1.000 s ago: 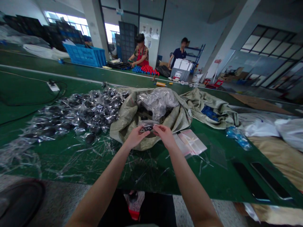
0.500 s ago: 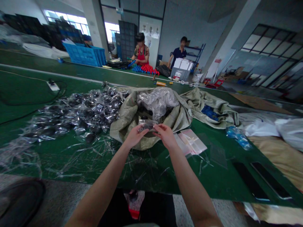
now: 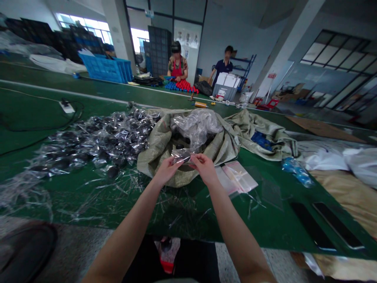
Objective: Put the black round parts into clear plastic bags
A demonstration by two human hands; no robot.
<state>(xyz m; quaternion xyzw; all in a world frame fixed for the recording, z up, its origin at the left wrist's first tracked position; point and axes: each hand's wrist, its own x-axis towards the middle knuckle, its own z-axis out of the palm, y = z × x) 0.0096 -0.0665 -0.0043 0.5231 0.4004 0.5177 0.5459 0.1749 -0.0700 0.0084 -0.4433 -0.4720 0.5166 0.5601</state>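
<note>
Between my two hands is a small clear plastic bag (image 3: 182,154) with a dark item inside. My left hand (image 3: 167,168) pinches its left end, and the fingers of my right hand (image 3: 203,165) close on its right end. Both hands are over the near rim of an open woven sack (image 3: 153,151). Inside the sack lie crumpled clear plastic (image 3: 198,125) and a dark round piece (image 3: 179,146). A heap of dark round items in clear bags (image 3: 103,137) spreads to the left. Flat clear bags (image 3: 240,177) lie beside my right forearm.
Thin plastic strips (image 3: 100,196) litter the green table (image 3: 188,226) near its front edge. Two phones (image 3: 313,226) lie at the right. Another woven sack (image 3: 246,129) holds something blue. Across the table, two people work near red and blue pieces (image 3: 187,85).
My hands have barely moved; the bag between them has tilted and now catches more light. Across the table, the person in the red apron has lowered their hands and turned more toward me.
</note>
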